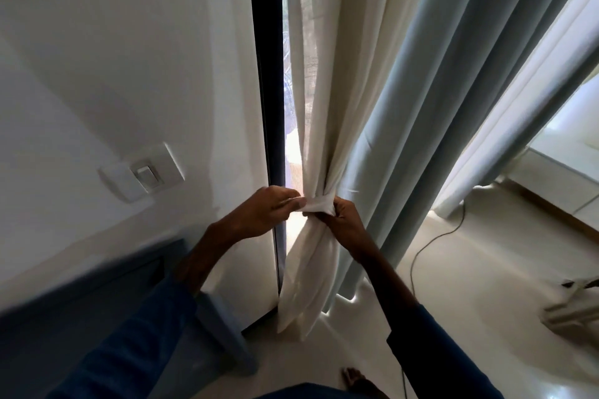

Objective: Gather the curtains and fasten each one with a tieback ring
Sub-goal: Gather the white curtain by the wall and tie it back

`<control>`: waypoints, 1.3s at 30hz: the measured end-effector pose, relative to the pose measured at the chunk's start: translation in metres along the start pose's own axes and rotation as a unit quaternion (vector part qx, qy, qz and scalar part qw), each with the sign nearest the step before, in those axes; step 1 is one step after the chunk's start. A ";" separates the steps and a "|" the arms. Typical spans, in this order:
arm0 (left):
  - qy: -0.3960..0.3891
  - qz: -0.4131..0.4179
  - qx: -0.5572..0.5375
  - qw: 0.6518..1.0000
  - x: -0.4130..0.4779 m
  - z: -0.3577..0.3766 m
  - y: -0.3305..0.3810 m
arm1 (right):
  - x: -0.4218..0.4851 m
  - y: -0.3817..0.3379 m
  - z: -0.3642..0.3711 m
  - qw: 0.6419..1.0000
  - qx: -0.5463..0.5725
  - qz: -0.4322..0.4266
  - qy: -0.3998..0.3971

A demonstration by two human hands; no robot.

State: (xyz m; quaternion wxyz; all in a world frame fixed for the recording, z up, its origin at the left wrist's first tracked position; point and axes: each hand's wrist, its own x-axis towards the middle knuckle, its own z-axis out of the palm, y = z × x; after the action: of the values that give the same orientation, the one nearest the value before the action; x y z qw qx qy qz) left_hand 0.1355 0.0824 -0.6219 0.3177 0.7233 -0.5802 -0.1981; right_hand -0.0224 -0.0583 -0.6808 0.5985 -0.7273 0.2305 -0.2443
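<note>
I cannot make out any fastening on the white band (317, 204); its ends are hidden under my fingers. The cream curtain (319, 126) is cinched into a narrow bundle between my hands and flares out below them. My left hand (269, 214) pinches the band. My right hand (345, 220) grips it with curled fingers. A blue-grey curtain (437, 107) hangs loose beyond the right hand.

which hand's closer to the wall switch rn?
Left. The left hand pinches the white tieback on the side facing the wall switch. The right hand grips the tieback's other side, farther right, by the grey-blue curtain.
</note>
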 end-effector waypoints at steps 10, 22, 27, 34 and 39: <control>0.137 0.019 0.158 0.978 0.012 0.012 0.025 | -0.016 -0.003 0.024 0.998 -0.038 -0.021 -0.044; -0.034 -0.020 -0.143 0.989 0.015 0.025 0.037 | -0.024 0.000 0.017 0.999 0.035 0.010 -0.004; 0.070 -0.080 -0.253 0.961 0.014 0.037 0.048 | -0.023 -0.004 0.007 0.978 0.194 0.059 -0.045; 0.133 -0.101 -0.348 0.922 0.023 0.022 0.041 | -0.029 -0.023 -0.039 0.929 0.367 0.046 -0.015; 0.168 -0.125 -0.329 0.921 0.032 0.018 0.034 | -0.044 -0.026 -0.043 0.963 0.240 0.033 0.121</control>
State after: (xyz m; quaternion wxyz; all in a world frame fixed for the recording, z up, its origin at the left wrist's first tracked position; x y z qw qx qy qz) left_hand 0.1076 0.0427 -0.6091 0.6035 0.6671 -0.3251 -0.2918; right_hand -0.0824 -0.0585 -0.6512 0.7307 -0.5193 0.2601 -0.3587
